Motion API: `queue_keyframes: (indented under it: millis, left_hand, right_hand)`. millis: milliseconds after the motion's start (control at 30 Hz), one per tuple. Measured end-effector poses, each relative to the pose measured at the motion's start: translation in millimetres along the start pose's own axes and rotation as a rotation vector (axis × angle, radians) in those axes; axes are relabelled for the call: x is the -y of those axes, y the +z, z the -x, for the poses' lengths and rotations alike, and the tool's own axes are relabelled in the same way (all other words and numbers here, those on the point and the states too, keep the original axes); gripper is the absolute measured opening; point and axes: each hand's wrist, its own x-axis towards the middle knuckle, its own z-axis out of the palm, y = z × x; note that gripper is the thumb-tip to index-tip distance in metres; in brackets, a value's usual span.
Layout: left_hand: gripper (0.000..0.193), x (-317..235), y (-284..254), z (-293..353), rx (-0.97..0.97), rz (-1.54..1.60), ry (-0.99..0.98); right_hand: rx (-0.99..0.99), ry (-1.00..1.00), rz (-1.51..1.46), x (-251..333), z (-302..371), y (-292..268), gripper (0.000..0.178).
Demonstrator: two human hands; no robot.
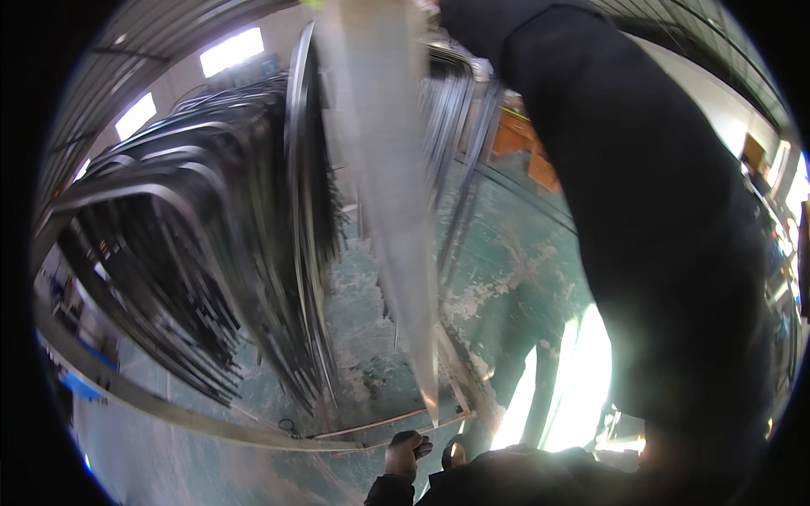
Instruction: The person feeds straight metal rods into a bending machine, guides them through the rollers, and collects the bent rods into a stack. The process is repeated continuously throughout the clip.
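Note:
A long grey metal bar (388, 185), smeared by motion, rises steeply before me. Wide at the top edge of the view, it narrows downward to a tip close to the floor. My right arm, in a dark sleeve, reaches up beside it. Only a sliver of my right hand (429, 6) shows at the top edge, next to the bar, and its fingers are cut off. Low in the view, my left hand (407, 455) hangs with its fingers curled in, apart from the bar. Nothing can be seen in it.
Many bent dark metal tubes (194, 169) hang in a dense row at the left, and more tubes (445, 110) stand behind the bar. A pale curved beam (211, 430) runs low across the left. Orange-brown boxes (515, 135) sit farther back on the worn green floor (498, 253).

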Motion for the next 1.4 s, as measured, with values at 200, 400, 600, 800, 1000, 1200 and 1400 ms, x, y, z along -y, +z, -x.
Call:
queue_keyframes:
  millis: [200, 400, 600, 800, 1000, 1200, 1400]
  left_hand:
    - [0.016, 32, 33, -17, 0.127, -0.259, -0.218]
    - [0.018, 36, 80, -24, 0.408, -0.816, -0.354]
    - [0.012, 54, 144, -54, 0.306, -0.853, -0.359]
    - [0.011, 138, 260, -23, 0.389, -0.960, -0.243]
    - [0.016, 299, 405, 114, 0.545, -1.015, -0.299]
    - [0.023, 385, 498, 245, 1.677, -1.607, 0.468]
    - [0.035, 434, 544, 256, 0.866, -1.383, -0.202]
  right_hand:
    - [-0.575, -0.037, -0.229, 4, 206, 106, 0.034]
    - [0.666, 0.804, -0.648, 95, 608, 154, 0.045]
    - [0.648, 1.729, -0.224, 138, 951, 13, 0.037]
    - [0.617, 2.172, 0.373, 96, 1163, -136, 0.070]
    - [0.818, 2.132, 0.443, -11, 1295, -152, 0.115]
    - [0.854, 2.067, 0.122, -41, 1338, -156, 0.080]
    - [0.707, 2.090, -0.294, -71, 1369, -192, 0.041]
